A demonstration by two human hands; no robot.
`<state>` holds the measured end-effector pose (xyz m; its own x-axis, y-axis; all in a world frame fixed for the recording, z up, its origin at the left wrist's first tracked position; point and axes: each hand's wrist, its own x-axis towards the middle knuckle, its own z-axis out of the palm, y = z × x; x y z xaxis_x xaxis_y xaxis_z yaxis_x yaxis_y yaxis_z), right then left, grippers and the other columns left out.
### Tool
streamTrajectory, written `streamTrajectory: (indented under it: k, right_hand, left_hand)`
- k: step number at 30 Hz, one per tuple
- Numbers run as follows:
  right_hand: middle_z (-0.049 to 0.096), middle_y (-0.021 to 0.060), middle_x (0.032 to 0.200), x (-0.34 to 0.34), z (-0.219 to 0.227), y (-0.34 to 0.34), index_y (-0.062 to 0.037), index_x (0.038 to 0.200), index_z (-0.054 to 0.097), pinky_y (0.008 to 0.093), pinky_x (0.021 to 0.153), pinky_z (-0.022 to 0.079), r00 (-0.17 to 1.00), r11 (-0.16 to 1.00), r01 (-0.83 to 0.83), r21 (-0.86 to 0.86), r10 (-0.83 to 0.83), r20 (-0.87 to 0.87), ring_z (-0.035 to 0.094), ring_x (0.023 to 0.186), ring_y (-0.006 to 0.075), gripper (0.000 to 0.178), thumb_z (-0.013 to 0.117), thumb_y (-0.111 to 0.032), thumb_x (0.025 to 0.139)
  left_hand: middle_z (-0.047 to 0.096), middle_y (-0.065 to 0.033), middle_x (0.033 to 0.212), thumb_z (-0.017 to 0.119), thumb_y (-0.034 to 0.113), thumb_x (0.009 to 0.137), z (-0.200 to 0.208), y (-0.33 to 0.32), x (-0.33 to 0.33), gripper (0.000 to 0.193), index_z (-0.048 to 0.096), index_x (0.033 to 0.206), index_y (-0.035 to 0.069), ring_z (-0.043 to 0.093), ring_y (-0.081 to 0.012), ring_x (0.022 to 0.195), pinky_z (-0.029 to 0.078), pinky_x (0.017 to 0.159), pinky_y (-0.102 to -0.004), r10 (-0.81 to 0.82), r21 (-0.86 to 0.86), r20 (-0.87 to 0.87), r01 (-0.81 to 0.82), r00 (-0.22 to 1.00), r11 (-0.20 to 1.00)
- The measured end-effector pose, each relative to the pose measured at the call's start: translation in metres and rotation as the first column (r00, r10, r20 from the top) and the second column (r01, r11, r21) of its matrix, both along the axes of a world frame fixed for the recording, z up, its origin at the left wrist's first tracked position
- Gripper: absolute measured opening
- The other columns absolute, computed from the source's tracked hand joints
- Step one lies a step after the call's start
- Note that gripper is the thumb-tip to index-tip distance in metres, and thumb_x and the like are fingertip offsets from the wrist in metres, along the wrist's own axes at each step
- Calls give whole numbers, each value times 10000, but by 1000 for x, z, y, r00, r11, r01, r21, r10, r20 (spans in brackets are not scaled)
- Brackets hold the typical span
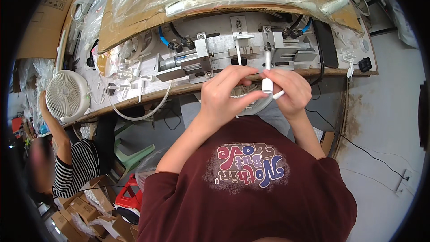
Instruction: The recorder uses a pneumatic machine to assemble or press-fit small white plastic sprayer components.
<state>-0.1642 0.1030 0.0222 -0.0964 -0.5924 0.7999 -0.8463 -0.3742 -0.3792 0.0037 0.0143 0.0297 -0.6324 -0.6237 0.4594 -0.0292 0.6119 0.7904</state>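
A white plastic tube fitting, with a narrow stem at the top and a wider open collar below, stands between my hands in front of the bench. My right hand is closed on it, and a short white tube end pokes out below those fingers. My left hand curls in from the other side, its thumb at the collar and its index fingertip near the stem. Just beyond is a metal clamping fixture with a white rod across it. Part of the fitting is hidden by my fingers.
Metal slide units stand left and right with blue and black hoses. White fittings, a clear tube and a white fan are to the left. A person in stripes sits beyond a green stool.
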Motion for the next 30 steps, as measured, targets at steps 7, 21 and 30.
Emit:
streamTrajectory:
  k: [7, 21, 30]
  right_hand:
    - [716, 114, 864, 6, -2, -2, -24, 982, 712, 302, 539, 493, 998, 1000, -2, 3, 2, -58, 684, 671, 238, 308, 701, -20, 674]
    - [490, -8, 815, 8, 12, 10, -1, 1153, 561, 186, 583, 296, 511, 917, -316, 242, -50, 858, 393, 656, 36, 386, 362, -320, 1070]
    - [543, -4, 961, 7, 27, 9, 11, 1064, 658, 183, 641, 383, 728, 941, -66, 331, -182, 661, 474, 717, 39, 226, 489, -138, 1034]
  left_hand:
    - [684, -89, 954, 830, 61, 709, 14, 6, 3, 441, 679, 1122, 22, 693, -185, 823, 574, 714, -287, -55, 137, -117, 71, 992, 988]
    - [719, -48, 1103, 774, 110, 753, -31, -5, -4, 258, 729, 1002, 59, 682, -179, 714, 501, 591, -293, 274, -523, 249, -110, 929, 845]
    - [732, -28, 1055, 775, 116, 739, -24, -12, -8, 232, 739, 963, 71, 644, -180, 623, 477, 570, -286, 259, -492, 266, -101, 929, 865]
